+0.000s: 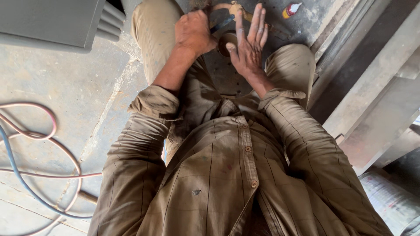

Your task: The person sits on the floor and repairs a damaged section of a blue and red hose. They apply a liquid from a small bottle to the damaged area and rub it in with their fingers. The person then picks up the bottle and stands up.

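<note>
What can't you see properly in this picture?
- Head view: the left hand is closed over a dark tool, hiding its handle.
- The round cup is partly hidden behind the open right hand.
- The small bottle is too small to identify.
- The hoses are cut off by the left edge.

The person wears a dusty khaki button-up shirt with thin dark lines, sleeves rolled, and matching trousers.

A workshop: bare concrete floor [65, 87], gas hoses [30, 144] (pink, blue), steel beams [376, 91].
</note>
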